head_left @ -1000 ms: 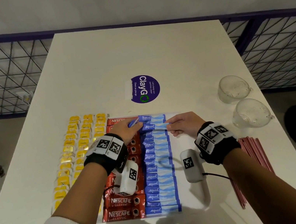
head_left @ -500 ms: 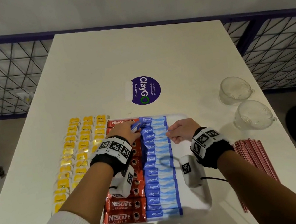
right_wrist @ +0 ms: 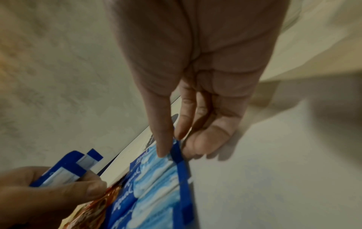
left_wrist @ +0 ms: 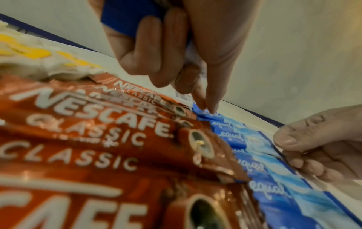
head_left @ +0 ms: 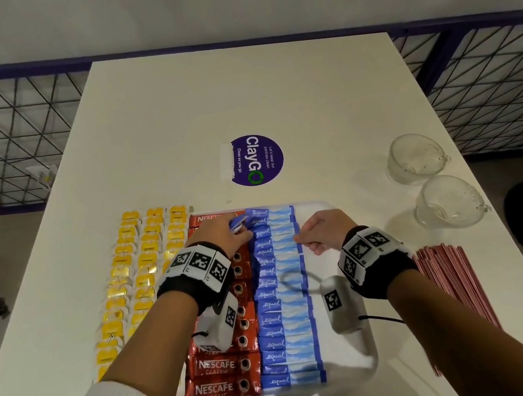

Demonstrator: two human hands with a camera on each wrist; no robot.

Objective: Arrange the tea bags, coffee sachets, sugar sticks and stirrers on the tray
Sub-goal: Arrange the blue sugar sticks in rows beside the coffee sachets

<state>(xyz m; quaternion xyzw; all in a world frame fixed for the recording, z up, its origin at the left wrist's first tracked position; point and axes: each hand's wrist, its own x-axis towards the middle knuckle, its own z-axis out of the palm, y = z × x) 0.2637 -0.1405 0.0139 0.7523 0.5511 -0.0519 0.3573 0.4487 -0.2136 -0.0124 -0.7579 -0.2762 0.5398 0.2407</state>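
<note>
- The sugar sticks, blue and printed "equal", lie in an overlapping column on the white tray, just right of the red coffee sachets reading "NESCAFE CLASSIC".
- The left hand curls round spare blue sticks, its fingertips touching the column's far end.
- The right hand pinches a stick's right end between thumb and forefinger.
- Only the right wrist view shows the spare sticks fanned out in the left hand.
- Yellow tea bags lie left of the tray; red stirrers lie right of it.
- A purple sticker reads "ClayGO"; two glass cups stand near it.
</note>
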